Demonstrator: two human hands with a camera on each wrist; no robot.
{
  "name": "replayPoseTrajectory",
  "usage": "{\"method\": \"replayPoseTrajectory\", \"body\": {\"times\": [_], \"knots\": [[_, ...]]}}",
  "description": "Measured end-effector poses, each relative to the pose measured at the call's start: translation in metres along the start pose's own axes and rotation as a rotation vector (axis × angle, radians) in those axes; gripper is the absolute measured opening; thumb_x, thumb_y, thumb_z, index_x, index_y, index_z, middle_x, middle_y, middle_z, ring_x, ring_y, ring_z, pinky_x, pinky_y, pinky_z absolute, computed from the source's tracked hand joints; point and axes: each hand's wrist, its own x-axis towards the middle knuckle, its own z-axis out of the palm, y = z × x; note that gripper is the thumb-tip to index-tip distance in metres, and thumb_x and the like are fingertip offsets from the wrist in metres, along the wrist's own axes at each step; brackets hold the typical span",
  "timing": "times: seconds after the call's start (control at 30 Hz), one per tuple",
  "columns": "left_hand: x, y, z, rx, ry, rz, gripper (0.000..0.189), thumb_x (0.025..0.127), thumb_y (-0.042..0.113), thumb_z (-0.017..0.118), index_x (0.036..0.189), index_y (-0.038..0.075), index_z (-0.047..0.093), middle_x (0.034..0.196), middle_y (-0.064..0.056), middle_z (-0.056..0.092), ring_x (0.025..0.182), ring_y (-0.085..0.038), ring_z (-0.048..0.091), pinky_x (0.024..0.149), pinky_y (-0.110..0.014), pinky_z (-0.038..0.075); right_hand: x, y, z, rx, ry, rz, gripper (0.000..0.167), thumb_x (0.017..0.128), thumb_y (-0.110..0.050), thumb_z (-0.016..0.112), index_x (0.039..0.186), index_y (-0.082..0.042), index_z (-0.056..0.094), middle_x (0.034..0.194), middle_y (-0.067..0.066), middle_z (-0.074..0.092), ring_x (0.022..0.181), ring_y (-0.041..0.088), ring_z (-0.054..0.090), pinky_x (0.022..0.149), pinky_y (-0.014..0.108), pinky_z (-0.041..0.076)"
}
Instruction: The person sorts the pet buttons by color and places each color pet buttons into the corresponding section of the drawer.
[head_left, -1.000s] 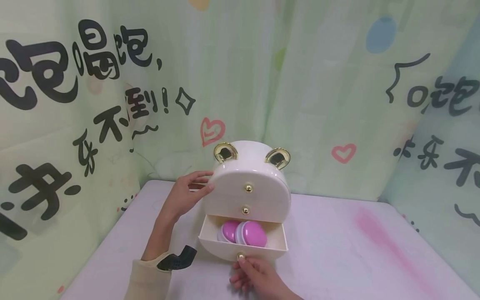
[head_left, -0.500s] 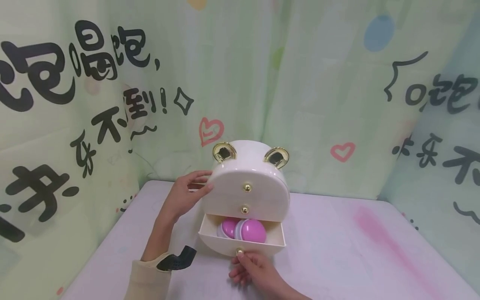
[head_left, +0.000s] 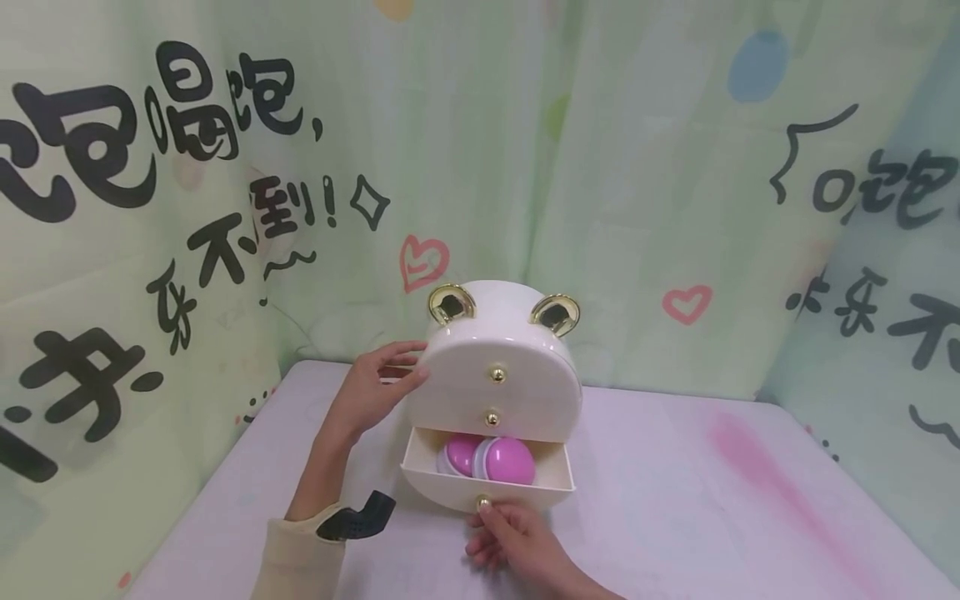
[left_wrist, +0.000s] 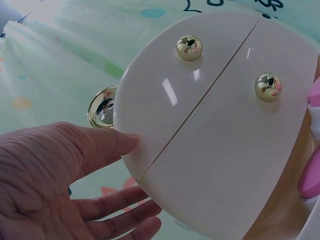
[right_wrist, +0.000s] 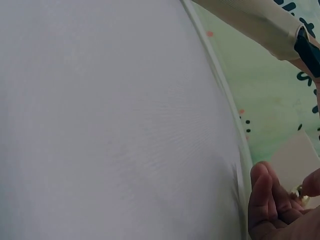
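A white cabinet with a rounded top and gold ears stands at mid-table in the head view. Its lowest drawer is pulled out and holds two jars with pink domed lids and pale bases. My right hand pinches that drawer's gold knob between thumb and finger, the other fingers curled below. On the cabinet's left side rests my left hand. In the left wrist view its thumb lies on the front face, while the nearly straight fingers reach along the side.
Two closed drawers with gold knobs sit above the pulled-out one. The pale table bears a pink smear on the right. Green printed curtains surround its back and sides.
The bottom drawer has slid slightly inward, with my right hand following on its knob. My left hand and the cabinet body stay in place.
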Motion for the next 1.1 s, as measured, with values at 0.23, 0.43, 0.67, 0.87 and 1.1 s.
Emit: {"method": "replayPoseTrajectory", "body": {"times": [0.23,0.43,0.67,0.87,1.1], "knots": [[0.0,0.001,-0.001,0.01,0.0,0.001,0.046,0.096,0.022,0.072,0.139,0.011,0.063,0.132,-0.022,0.065,0.118,-0.039,0.064,0.096,-0.054,0.054,-0.008,-0.006,-0.006,-0.13,0.018,0.02,0.028,0.105,-0.02,0.057,0.102,0.005,0.068,0.083,0.009,0.073,0.073,0.016,0.066,0.066,0.026,0.055],[0.0,0.001,-0.002,0.016,0.003,-0.001,0.046,0.097,0.023,0.072,0.14,0.011,0.062,0.133,-0.022,0.065,0.118,-0.039,0.064,0.096,-0.054,0.054,-0.011,-0.013,-0.012,-0.217,0.008,-0.027,0.028,0.104,-0.025,0.06,0.102,0.002,0.067,0.086,0.007,0.074,0.077,0.018,0.067,0.069,0.025,0.055],[-0.001,0.0,-0.001,0.008,0.002,0.013,0.045,0.097,0.021,0.072,0.139,0.009,0.063,0.131,-0.023,0.066,0.117,-0.04,0.064,0.095,-0.053,0.055,-0.016,-0.023,-0.017,-0.39,0.037,-0.131,0.023,0.104,-0.028,0.062,0.105,-0.006,0.068,0.089,-0.001,0.072,0.077,0.01,0.063,0.068,0.023,0.053],[0.0,0.0,0.0,0.001,-0.002,0.015,0.045,0.096,0.021,0.072,0.139,0.009,0.063,0.131,-0.023,0.066,0.116,-0.04,0.065,0.094,-0.053,0.055,-0.016,-0.039,-0.02,-0.662,0.266,-0.357,0.004,0.097,-0.021,0.072,0.098,-0.018,0.069,0.078,-0.013,0.065,0.069,0.001,0.053,0.061,0.02,0.048],[0.0,0.0,0.0,0.001,0.0,0.01,0.045,0.096,0.022,0.072,0.139,0.009,0.063,0.131,-0.022,0.066,0.116,-0.039,0.065,0.095,-0.053,0.055,-0.004,-0.052,-0.03,-0.853,0.472,-0.474,0.016,0.086,-0.015,0.082,0.096,-0.017,0.069,0.076,-0.016,0.063,0.069,0.002,0.056,0.061,0.021,0.05]]}}
